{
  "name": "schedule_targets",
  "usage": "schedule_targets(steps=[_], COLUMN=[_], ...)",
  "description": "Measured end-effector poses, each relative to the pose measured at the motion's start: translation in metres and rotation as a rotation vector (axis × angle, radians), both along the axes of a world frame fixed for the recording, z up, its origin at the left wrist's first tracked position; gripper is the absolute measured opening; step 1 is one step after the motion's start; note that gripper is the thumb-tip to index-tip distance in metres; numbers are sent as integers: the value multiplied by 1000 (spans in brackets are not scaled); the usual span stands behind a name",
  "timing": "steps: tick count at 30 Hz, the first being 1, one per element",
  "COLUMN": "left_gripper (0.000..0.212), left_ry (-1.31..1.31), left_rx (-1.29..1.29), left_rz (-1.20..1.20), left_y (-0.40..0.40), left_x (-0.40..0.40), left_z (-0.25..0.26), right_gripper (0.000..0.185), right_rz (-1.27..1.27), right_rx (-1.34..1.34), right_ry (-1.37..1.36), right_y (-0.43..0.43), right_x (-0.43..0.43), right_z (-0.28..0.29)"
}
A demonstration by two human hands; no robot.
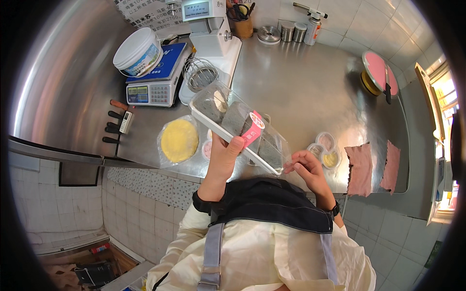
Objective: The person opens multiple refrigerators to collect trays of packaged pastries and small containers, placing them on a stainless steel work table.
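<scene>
A clear-lidded plastic box (pixel 236 125) with a white base is held tilted above the counter. Inside sit several dark grey cake rolls (pixel 233 118), pale cream showing at the upper left one. Around the box runs a pink paper band (pixel 252 131) with a round sticker and writing. My left hand (pixel 224 156) grips its near long side, thumb on the edge. At the lower right corner, my right hand (pixel 308 168) has its fingers apart and half curled; whether the fingertips touch the box I cannot tell. Beneath, another clear container is mostly hidden.
On the left lies a yellow round (pixel 179 140) in clear film. Three-section cups (pixel 324 151) and pink cloths (pixel 359 169) lie right. Behind stand a scale (pixel 153 92) bearing a white bucket (pixel 136 51), a mixer (pixel 209 36), a wire whisk (pixel 198 74), a torch (pixel 312 31) and a pink-topped turntable (pixel 376 72).
</scene>
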State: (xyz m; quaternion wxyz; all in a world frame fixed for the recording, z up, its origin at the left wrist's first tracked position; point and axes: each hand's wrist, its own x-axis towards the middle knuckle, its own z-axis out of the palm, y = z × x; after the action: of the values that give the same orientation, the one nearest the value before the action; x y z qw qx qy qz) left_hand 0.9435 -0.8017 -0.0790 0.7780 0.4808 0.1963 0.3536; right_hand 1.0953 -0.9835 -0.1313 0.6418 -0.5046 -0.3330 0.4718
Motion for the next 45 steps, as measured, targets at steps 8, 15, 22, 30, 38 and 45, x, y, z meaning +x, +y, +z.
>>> schedule_targets(steps=[8,15,22,30,38,45], left_gripper=[93,94,82,66,79,87], left_ry=[-14,-28,-73,108,93,-432], left_rx=[118,113,287,433,840,-13], left_rz=[42,66,109,124,290,-5], left_y=[5,2,0,-12,-2,-4], left_x=[-2,-2,-4,-26,-13,-5], left_z=[2,4,8,-5,18,21], right_gripper=[18,19,19,16,16,17], right_rz=[30,19,14,31,30,36], right_rx=[34,17,13,-65,-126,-1], right_ry=[58,10,50,-154,-209,14], right_y=[3,1,1,2,2,2], right_x=[0,0,0,-3,-4,-4], right_z=[3,-3,2,-6,-5,-3])
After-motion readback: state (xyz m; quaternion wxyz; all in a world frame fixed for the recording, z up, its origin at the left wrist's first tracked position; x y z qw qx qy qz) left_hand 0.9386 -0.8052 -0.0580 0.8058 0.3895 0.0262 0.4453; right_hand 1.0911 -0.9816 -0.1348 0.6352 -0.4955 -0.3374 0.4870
